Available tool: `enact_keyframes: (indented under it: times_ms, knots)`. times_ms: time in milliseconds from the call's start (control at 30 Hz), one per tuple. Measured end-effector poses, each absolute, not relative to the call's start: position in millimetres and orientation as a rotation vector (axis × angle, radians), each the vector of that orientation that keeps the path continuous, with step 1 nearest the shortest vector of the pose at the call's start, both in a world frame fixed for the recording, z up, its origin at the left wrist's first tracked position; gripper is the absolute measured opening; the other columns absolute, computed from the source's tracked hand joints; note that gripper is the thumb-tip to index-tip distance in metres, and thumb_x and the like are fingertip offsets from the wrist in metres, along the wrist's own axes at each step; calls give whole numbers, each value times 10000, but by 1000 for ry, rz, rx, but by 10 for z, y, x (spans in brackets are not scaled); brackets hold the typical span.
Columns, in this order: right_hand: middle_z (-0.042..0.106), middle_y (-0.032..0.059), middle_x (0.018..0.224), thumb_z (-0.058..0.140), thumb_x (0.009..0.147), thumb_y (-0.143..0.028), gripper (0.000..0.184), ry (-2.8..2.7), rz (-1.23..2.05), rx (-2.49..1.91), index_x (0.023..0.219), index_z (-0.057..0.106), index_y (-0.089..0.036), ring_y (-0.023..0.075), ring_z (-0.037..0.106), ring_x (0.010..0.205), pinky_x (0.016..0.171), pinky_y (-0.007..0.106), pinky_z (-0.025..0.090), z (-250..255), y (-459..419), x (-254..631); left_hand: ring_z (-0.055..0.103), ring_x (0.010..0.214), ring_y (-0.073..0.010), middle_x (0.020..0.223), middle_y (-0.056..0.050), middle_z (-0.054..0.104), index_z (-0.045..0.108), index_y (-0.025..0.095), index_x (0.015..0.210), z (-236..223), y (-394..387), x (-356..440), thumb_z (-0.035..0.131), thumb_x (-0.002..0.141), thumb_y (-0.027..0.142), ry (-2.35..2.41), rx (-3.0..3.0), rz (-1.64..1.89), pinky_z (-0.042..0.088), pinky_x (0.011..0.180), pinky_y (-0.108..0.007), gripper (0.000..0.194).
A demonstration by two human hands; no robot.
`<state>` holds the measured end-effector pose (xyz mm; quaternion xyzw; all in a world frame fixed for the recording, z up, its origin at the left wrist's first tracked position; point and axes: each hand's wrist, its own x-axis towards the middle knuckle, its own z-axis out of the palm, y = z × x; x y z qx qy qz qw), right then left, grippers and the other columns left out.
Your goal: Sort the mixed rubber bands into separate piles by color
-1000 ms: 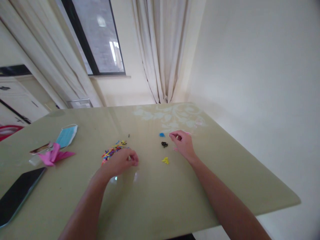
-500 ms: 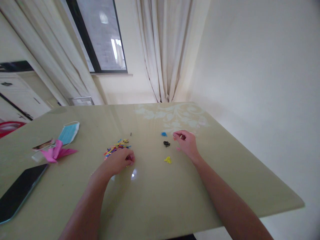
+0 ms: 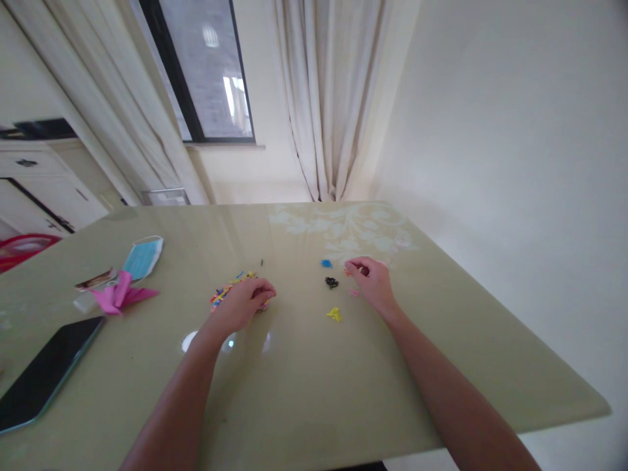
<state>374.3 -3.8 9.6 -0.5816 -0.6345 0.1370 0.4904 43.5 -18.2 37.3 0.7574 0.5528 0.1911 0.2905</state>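
Note:
My left hand (image 3: 243, 304) hovers over the right side of a mixed pile of small coloured pieces (image 3: 222, 294), hiding part of it. Its fingertips are pinched together; whatever may be between them is too small to make out. My right hand (image 3: 373, 281) is closed in a pinch above a few orange-red pieces (image 3: 347, 271), partly covering them. Close to it lie little single-colour heaps: blue pieces (image 3: 326, 263), black pieces (image 3: 331, 282), yellow pieces (image 3: 334, 314) and pink pieces (image 3: 354, 292). The pieces are too small to name their kind.
One dark piece (image 3: 261, 262) lies apart behind the mixed pile. On the left of the table (image 3: 294, 392) are a blue face mask (image 3: 143, 258), a pink folded-paper shape (image 3: 120, 296) and a black-screened phone or tablet (image 3: 52, 369). A wall (image 3: 515, 163) rises along the right.
My left hand has lifted slightly and shifted right and away from me over the mixed pile. My right hand stays by the orange-red pieces. The whole view has shifted a little.

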Motion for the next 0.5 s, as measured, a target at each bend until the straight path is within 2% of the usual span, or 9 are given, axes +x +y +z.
enact_keyframes:
  times_ms: [200, 367, 500]
  knots:
    - [729, 57, 669, 632, 907, -464, 328, -1559, 314, -1412, 790, 781, -195, 165, 540, 511, 521, 294, 429, 85, -41, 3749, 661, 789, -205, 875, -52, 741, 741, 198, 856, 362, -173, 473, 576, 885, 419, 1472, 2011, 650, 503, 745, -322, 278]
    - [736, 59, 671, 640, 903, -453, 316, -1562, 333, -1417, 799, 782, -191, 164, 542, 513, 535, 295, 433, 69, -30, 3750, 661, 772, -171, 813, -36, 733, 748, 181, 931, 513, -319, 648, 677, 881, 544, 1218, 1674, 959, 550, 698, -275, 373]
    - [748, 66, 698, 635, 899, -425, 296, -1559, 361, -1407, 809, 778, -181, 162, 541, 523, 543, 292, 428, 67, -32, 3740, 688, 736, -133, 881, -54, 784, 766, 174, 919, 636, -506, 870, 803, 832, 513, 965, 1409, 1186, 577, 683, -239, 351]
